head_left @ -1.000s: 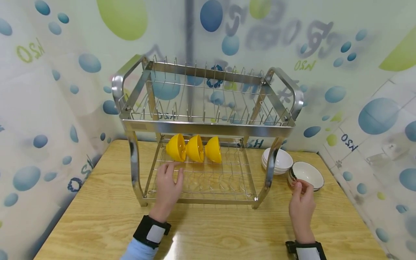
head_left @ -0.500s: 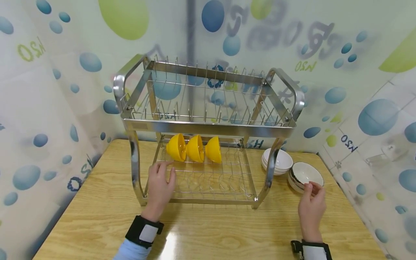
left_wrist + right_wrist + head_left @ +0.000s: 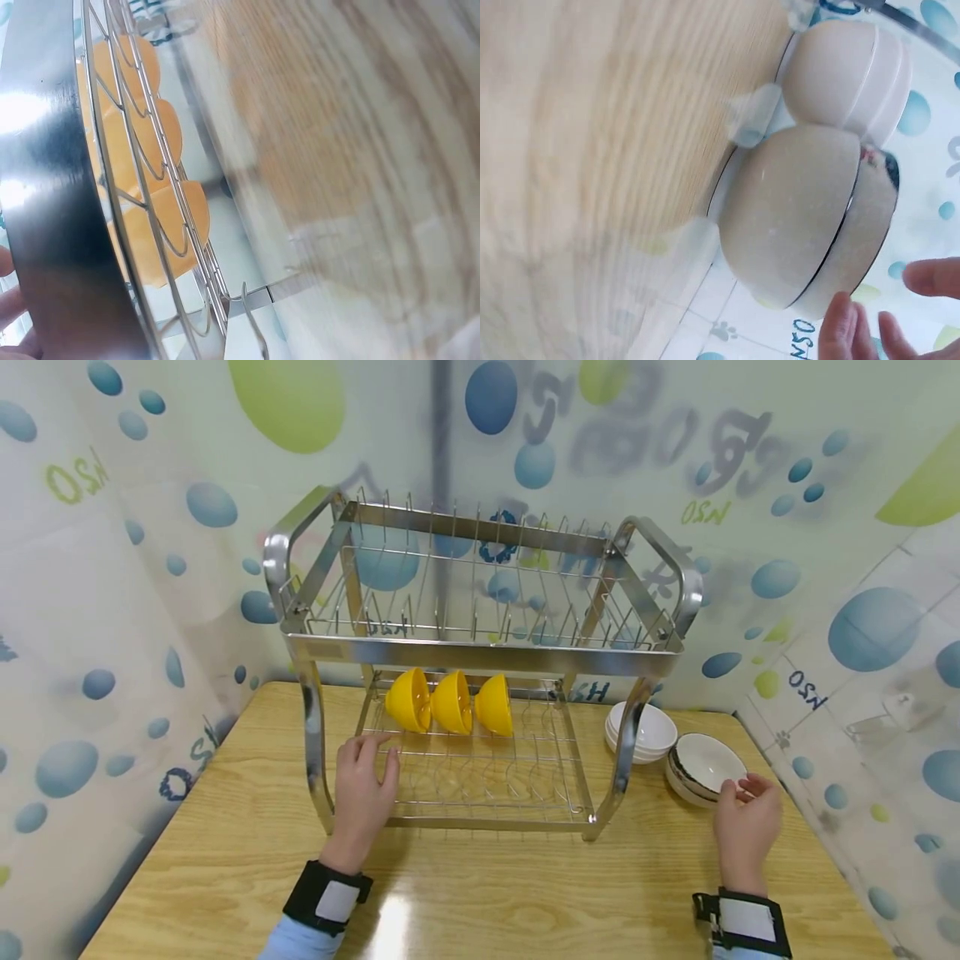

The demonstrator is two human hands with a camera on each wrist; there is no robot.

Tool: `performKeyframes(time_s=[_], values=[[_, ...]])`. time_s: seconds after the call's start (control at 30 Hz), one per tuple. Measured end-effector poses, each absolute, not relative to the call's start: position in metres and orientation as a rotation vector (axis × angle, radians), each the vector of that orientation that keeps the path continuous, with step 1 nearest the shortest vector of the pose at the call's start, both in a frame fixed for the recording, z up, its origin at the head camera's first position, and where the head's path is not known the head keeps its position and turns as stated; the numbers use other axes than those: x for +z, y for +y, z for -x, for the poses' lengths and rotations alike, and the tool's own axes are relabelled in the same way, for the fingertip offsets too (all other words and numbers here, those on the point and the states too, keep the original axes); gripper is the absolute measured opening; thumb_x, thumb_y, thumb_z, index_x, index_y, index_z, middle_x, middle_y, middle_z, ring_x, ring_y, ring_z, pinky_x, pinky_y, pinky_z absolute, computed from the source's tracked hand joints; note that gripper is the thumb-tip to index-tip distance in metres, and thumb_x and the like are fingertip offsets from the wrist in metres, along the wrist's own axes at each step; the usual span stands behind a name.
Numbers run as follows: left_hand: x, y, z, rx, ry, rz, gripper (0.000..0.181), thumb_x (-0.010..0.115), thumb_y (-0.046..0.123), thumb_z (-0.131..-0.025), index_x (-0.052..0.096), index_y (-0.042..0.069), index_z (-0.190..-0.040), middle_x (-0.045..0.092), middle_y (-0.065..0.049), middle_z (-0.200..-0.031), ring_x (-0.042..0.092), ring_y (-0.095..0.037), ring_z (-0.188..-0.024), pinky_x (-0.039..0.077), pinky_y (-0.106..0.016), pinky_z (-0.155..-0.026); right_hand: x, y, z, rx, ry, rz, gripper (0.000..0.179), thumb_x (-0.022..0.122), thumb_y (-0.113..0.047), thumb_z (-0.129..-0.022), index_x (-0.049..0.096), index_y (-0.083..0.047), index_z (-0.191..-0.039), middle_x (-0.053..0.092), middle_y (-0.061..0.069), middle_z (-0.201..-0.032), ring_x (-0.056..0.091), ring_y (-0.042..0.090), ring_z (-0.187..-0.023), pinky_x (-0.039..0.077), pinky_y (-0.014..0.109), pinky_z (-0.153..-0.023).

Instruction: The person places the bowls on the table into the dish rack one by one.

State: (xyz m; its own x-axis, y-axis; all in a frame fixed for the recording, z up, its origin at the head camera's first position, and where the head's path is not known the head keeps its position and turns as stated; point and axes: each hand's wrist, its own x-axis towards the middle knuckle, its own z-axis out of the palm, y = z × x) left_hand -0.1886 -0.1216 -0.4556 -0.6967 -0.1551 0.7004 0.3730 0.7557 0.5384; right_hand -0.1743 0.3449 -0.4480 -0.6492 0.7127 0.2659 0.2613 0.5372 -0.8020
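The right grip (image 3: 746, 822) and left grip (image 3: 363, 797) are spread, the right just beside the black-rimmed, round white ceramic bowls (image 3: 705, 762) stacked on the wooden desk (image 3: 525, 893). Pinching only the upper rim should part them.

Left grip (image 3: 362, 796) relaxed, right grip (image 3: 748, 827) loosely bent.

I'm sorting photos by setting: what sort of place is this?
Perhaps a curtained-off tabletop workspace, room unclear: a bubble-patterned curtain hangs behind a wooden table bearing a metal dish rack.
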Motion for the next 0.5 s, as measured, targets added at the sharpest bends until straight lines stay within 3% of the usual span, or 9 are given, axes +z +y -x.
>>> performKeyframes(time_s=[0.2,0.33,0.4,0.5], values=[[-0.457,-0.123,0.188,-0.877,-2.198,0.143,0.02,0.065,0.005,-0.086,0.062,-0.002,-0.104,0.055,-0.022,-0.1,0.051,-0.036,-0.095,0.047,-0.044,-0.073,-0.443,0.36,0.179,1.001,-2.347,0.907,0.054,0.049,-0.016,-0.089,0.032,0.013,-0.132,0.041,0.034,-0.122,0.041,0.048,-0.109,0.036,0.053,-0.085],[-0.46,-0.125,0.186,-0.871,-2.214,0.13,0.019,0.064,0.007,-0.087,0.062,-0.002,-0.103,0.055,-0.022,-0.1,0.051,-0.036,-0.095,0.047,-0.044,-0.073,-0.439,0.373,0.187,1.032,-2.472,0.975,0.06,0.044,-0.015,-0.087,0.027,0.019,-0.134,0.041,0.04,-0.12,0.041,0.05,-0.105,0.038,0.059,-0.089],[-0.46,-0.125,0.186,-0.867,-2.218,0.125,0.019,0.064,0.008,-0.087,0.062,-0.002,-0.103,0.055,-0.022,-0.1,0.051,-0.035,-0.094,0.047,-0.043,-0.073,-0.437,0.381,0.192,1.004,-2.544,0.982,0.056,0.044,-0.013,-0.085,0.034,0.022,-0.129,0.049,0.041,-0.111,0.047,0.049,-0.098,0.045,0.055,-0.081],[-0.46,-0.125,0.186,-0.861,-2.22,0.119,0.019,0.064,0.009,-0.088,0.063,-0.002,-0.103,0.055,-0.022,-0.099,0.051,-0.035,-0.093,0.048,-0.043,-0.071,-0.437,0.392,0.198,0.922,-2.655,0.961,0.044,0.045,-0.011,-0.083,0.051,0.025,-0.109,0.064,0.031,-0.082,0.059,0.041,-0.077,0.048,0.042,-0.06]])
